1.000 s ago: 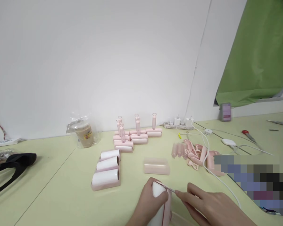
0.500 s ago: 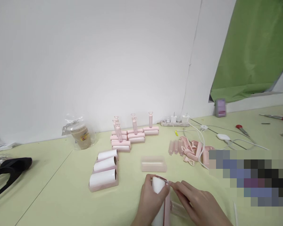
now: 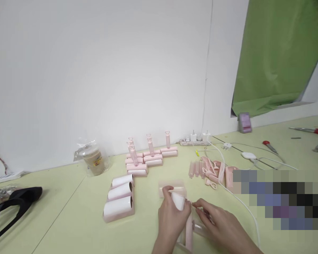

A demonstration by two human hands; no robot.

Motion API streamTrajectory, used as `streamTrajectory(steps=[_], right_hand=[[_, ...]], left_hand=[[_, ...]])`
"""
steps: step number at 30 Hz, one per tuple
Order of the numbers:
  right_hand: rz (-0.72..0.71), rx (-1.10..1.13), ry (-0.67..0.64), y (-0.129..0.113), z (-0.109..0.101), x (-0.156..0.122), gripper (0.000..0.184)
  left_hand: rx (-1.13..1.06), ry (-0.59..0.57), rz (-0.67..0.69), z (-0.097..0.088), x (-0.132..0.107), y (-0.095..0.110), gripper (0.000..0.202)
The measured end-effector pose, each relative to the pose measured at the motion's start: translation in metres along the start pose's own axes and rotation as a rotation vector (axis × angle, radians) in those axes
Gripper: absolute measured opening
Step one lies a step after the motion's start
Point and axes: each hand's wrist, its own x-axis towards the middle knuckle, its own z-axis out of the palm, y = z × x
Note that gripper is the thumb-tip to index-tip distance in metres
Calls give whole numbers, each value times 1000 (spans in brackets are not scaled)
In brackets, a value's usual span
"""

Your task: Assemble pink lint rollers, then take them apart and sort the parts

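My left hand is wrapped round a pink lint roller with a white paper roll, near the table's front edge. The roll's upper end shows between thumb and fingers; the hand hides much of the rest. Beside its pink frame, my right hand has thumb and forefinger pinched close to the upper end. What those fingers hold, if anything, is too small to make out. A clear handle sticks out from the frame beneath my right hand. Just behind my left hand lies a translucent pink cover.
Three white rolls in pink covers lie at the left. Behind them stand several pink lint rollers with upright handles. Loose pink parts, a white cable and a power strip are at the right. A bagged cup stands by the wall.
The view has shifted slightly. My left hand has moved up over the near edge of the cover. The red strip along the roller's edge no longer shows. My right fingers remain near the frame's end.
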Motion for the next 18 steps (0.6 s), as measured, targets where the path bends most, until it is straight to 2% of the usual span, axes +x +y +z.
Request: streamTrajectory(steps=[3,7,12,18], right_hand=[[50,153,-11,0,-13,5,20],[8,304,-8,-10,-25,19,25],[-37,361,-39,-26,-24,38,24],[-51,380,-47,-29,-16,43,24]], left_hand=[[36,55,31,-17,8,-3,29],[228,76,92,-33,24,-3,27],[324,59,124,-35,35,-2,28],[313,46,121,-37,35,-6,28]])
